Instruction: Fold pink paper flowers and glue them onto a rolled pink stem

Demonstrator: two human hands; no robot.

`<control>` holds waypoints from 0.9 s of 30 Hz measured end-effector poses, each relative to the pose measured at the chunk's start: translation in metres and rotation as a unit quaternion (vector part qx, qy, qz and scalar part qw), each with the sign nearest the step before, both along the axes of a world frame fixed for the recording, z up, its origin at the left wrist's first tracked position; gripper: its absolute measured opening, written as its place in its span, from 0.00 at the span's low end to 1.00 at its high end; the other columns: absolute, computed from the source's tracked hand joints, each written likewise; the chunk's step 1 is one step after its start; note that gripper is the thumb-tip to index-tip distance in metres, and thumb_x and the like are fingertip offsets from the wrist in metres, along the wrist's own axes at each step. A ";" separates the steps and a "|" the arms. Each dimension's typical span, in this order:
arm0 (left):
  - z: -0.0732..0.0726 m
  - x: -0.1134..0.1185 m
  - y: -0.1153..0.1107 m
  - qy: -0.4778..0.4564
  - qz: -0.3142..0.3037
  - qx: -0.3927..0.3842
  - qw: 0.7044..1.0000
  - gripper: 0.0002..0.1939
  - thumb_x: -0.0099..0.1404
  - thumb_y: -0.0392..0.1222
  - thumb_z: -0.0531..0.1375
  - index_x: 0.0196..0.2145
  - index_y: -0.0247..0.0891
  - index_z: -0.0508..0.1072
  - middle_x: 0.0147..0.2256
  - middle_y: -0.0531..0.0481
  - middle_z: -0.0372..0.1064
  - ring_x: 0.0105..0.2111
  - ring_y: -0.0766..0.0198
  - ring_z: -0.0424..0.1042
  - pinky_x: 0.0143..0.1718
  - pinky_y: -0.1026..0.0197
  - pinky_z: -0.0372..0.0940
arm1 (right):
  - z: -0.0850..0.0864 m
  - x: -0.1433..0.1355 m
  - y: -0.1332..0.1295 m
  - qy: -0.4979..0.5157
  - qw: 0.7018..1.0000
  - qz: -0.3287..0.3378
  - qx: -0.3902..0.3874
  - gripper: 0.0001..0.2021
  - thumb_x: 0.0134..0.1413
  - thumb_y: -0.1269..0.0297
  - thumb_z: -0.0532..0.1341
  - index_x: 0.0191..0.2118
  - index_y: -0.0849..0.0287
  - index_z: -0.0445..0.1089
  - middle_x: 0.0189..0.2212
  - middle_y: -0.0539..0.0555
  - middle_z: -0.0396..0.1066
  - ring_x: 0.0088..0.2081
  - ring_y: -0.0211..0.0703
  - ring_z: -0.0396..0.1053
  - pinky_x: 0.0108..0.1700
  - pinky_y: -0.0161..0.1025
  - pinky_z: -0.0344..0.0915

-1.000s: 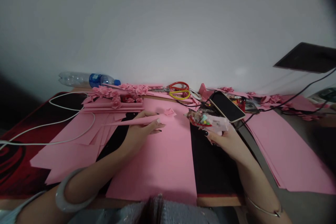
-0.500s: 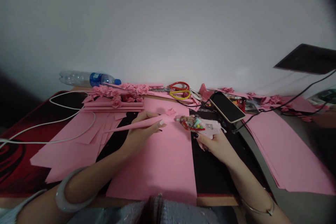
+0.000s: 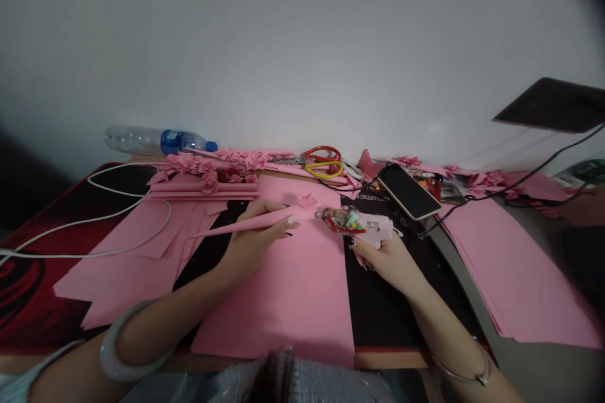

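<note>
My left hand [image 3: 262,230] is closed around a rolled pink paper cone [image 3: 255,221], whose narrow tip points left. A small pink paper flower [image 3: 309,200] sits by the cone's wide right end. Gripped in my right hand [image 3: 380,255] is a pale pink hot glue gun [image 3: 375,230], its front crusted with colourful bits. The gun's nozzle points left, close to the cone's wide end; whether they touch I cannot tell. Beneath both hands lies a large pink paper sheet [image 3: 302,302].
Paper flowers [image 3: 210,170] and rolled paper lie along the wall beside scissors [image 3: 324,162] and a plastic bottle [image 3: 142,140]. A phone [image 3: 410,192] rests behind my right hand. Paper stacks [image 3: 515,271] flank the mat, a white cable [image 3: 89,256] crosses left, and another person's arm [image 3: 583,208] shows far right.
The glue gun and my right hand have shifted slightly left, toward the cone. My left hand and the cone look the same. At the far right, the other person's arm has moved.
</note>
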State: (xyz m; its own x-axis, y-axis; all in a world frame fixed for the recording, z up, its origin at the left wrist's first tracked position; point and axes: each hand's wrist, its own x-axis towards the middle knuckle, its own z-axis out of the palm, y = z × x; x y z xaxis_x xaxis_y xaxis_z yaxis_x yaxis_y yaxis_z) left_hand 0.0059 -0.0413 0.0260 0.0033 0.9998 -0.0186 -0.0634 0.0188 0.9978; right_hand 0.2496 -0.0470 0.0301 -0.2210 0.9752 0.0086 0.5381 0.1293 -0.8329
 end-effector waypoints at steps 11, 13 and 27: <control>-0.002 0.000 0.001 -0.008 0.003 -0.005 1.000 0.11 0.54 0.45 0.65 0.32 0.37 0.71 0.36 0.49 0.71 0.37 0.60 0.74 0.35 0.60 0.71 | 0.000 -0.001 -0.001 -0.042 0.999 -0.008 0.023 0.10 0.52 0.62 0.57 0.24 0.60 0.63 0.16 0.47 0.62 0.19 0.35 0.59 0.21 0.32 0.56; -0.002 0.000 0.001 -0.008 -0.003 -0.004 1.000 0.11 0.54 0.45 0.65 0.32 0.37 0.70 0.37 0.49 0.70 0.38 0.60 0.74 0.36 0.60 0.71 | 0.002 -0.002 -0.001 -0.045 0.999 -0.009 0.026 0.08 0.52 0.62 0.57 0.26 0.61 0.65 0.16 0.47 0.62 0.19 0.35 0.59 0.22 0.32 0.56; -0.004 -0.001 0.003 -0.021 0.016 -0.005 1.000 0.10 0.56 0.46 0.64 0.34 0.40 0.71 0.36 0.49 0.72 0.38 0.58 0.76 0.36 0.61 0.72 | 0.006 0.002 0.000 -0.179 0.973 -0.045 0.137 0.08 0.52 0.62 0.60 0.37 0.58 0.68 0.27 0.52 0.71 0.25 0.40 0.66 0.28 0.33 0.59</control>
